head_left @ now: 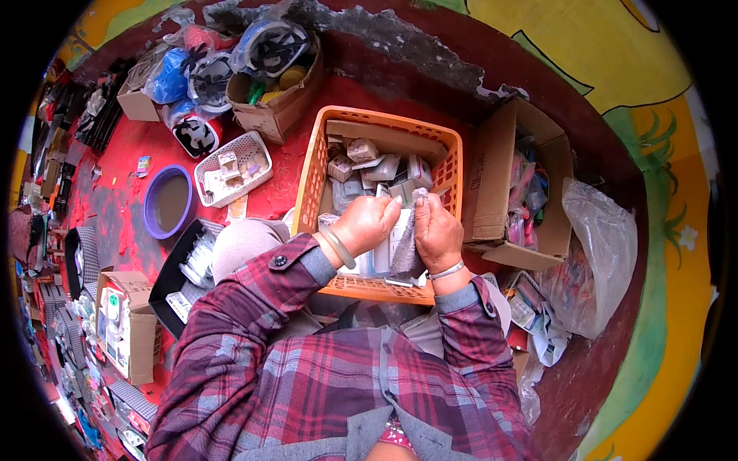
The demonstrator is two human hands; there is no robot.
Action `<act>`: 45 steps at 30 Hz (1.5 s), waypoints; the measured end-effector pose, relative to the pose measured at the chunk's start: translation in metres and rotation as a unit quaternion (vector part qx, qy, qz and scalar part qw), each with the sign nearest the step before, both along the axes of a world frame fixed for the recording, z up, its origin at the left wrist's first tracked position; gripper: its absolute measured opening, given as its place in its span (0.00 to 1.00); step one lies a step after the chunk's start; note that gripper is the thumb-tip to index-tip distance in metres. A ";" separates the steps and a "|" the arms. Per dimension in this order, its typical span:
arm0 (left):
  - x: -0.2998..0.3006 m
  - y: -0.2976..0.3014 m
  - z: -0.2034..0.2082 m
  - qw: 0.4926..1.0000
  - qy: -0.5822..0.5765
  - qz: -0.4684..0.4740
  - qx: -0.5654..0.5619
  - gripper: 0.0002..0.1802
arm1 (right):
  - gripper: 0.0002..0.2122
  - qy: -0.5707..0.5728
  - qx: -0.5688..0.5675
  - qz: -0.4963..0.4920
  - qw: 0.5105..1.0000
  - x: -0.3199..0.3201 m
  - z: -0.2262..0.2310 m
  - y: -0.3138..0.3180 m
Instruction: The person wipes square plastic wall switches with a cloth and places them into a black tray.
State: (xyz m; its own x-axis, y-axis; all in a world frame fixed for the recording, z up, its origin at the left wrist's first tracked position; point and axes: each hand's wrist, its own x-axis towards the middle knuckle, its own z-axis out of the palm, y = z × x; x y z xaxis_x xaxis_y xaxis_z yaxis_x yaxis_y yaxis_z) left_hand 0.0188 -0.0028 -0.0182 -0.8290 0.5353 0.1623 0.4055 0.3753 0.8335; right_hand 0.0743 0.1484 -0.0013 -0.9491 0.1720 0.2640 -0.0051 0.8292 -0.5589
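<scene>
"What are the hands doing?"
"The right hand (440,232) has its grip clamped on a grey cloth (405,252) over the orange basket (311,178). The left hand (364,226) is curled; I can't tell around what."
"Farther?"
"A cardboard box (286,115)."

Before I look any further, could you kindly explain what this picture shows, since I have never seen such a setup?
There is no machine here, just a person's two bare hands. The single picture comes from a wide fisheye camera on their head, looking down, so straight edges bend. The right hand grips a fuzzy grey cloth. The left hand is curled beside it; I cannot tell what it holds. Both hands are over an orange basket containing small boxes. On the red floor, to the left, are a purple basin and a white basket; a cardboard box stands to the right.
</scene>
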 end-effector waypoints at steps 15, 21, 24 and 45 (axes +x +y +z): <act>-0.005 -0.014 0.022 0.983 0.117 -0.099 0.105 0.16 | 0.16 -0.018 -0.553 0.028 0.833 -0.004 0.009 0.020; -0.017 -0.008 0.013 0.932 -0.216 0.051 0.287 0.20 | 0.19 0.045 -0.760 0.067 0.645 -0.005 0.018 0.064; -0.022 -0.004 -0.011 0.929 -0.252 0.060 0.265 0.20 | 0.20 0.041 -0.677 0.011 0.735 -0.008 0.032 0.027; -0.028 -0.006 0.000 0.975 -0.136 0.168 0.050 0.24 | 0.21 -0.089 -0.546 0.110 0.826 -0.006 -0.005 0.008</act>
State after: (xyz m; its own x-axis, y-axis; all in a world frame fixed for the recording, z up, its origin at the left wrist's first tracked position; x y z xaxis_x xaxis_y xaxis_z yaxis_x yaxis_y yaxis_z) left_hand -0.0088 -0.0086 -0.0180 -0.9745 0.2188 -0.0496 0.0334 0.3599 0.9324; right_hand 0.0684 0.1564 -0.0062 -0.9961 0.0324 -0.0815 0.0744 -0.1789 -0.9811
